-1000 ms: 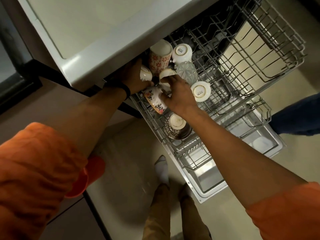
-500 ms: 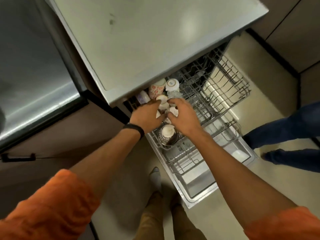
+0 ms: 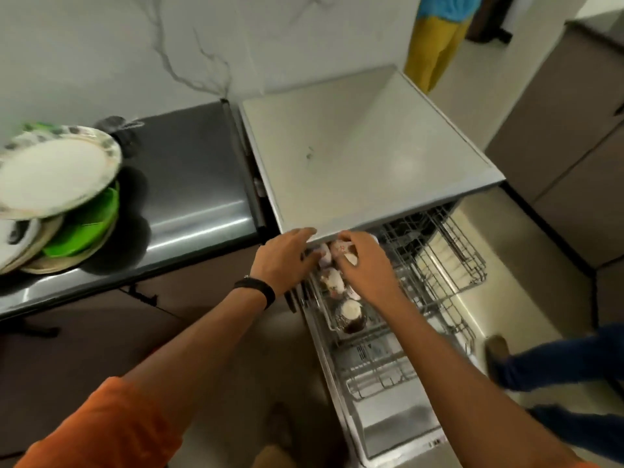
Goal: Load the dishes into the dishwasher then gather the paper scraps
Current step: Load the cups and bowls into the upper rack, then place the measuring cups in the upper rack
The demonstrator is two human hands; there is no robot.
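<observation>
The dark glossy countertop (image 3: pixel 189 197) carries a leaning stack of round plates (image 3: pixel 50 184) at its left end: a white plate with a patterned rim on top, green and beige ones beneath. Right of it, the pulled-out grey wire upper rack (image 3: pixel 449 261) of the dishwasher holds small white and patterned cups (image 3: pixel 351 310) in a row along its left edge, partly under the appliance's pale grey top (image 3: pixel 364 146).

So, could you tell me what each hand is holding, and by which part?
It cannot be told: the left hand and right hand lie over cups in the rack, hiding any grip.
</observation>
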